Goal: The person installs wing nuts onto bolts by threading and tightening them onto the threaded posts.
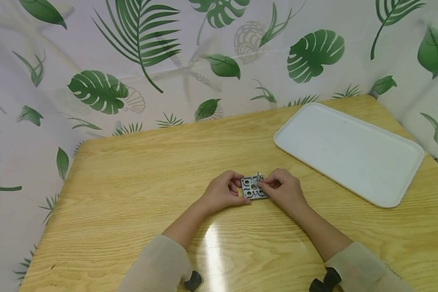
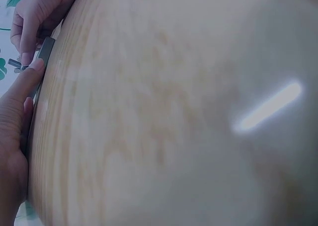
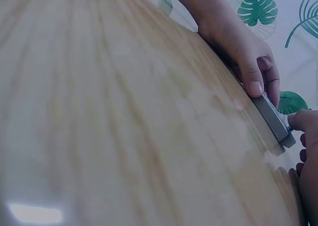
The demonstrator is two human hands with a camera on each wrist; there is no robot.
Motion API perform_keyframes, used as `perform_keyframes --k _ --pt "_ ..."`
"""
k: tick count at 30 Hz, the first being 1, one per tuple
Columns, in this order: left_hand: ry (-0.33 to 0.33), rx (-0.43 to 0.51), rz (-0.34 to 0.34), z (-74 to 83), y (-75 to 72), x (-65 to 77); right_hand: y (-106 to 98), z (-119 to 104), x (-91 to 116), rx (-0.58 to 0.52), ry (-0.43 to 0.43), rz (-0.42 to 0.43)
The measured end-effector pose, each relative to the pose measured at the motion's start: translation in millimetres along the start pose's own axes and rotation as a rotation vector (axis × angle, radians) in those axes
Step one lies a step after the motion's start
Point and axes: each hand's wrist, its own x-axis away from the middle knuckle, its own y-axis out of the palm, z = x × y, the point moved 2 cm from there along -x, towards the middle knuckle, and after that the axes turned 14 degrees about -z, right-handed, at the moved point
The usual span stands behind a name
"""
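A small square grey metal plate (image 1: pixel 255 194) with several round holes lies on the table in the head view. My left hand (image 1: pixel 220 193) grips it at the left, thumb on the near edge and fingers at the far left corner. At the plate's far right corner, thumb and forefinger of my right hand (image 1: pixel 285 191) pinch a small shiny metal piece (image 1: pixel 259 177), perhaps a screw. Its lower end is hidden by the fingertips. From the side, the left wrist view shows the piece (image 2: pixel 15 63) sticking out from the plate (image 2: pixel 45 51).
A white rectangular tray (image 1: pixel 346 150) lies at the right rear of the wooden table (image 1: pixel 142 174). Behind the table hangs a leaf-printed cloth (image 1: pixel 190 73). Dark straps (image 1: pixel 325 280) show at both sleeves.
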Motion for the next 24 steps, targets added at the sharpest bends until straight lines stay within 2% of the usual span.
perform_keyframes --k 6,13,15,18,24 --pt "0.006 0.004 0.007 0.5 -0.5 -0.4 -3 1 -1 -0.045 0.101 -0.016" --pt "0.009 0.006 0.007 1.9 -0.9 0.3 -6 3 -6 -0.039 0.190 -0.003" --pt "0.007 0.015 0.004 2.3 -0.9 0.5 -10 7 -10 -0.044 0.218 -0.024" --pt "0.004 0.029 -0.005 2.6 -0.5 0.4 -21 13 -21 -0.045 0.235 -0.163" --pt "-0.009 0.041 -0.010 2.6 -0.9 0.0 -45 17 -50 -0.031 0.193 -0.614"
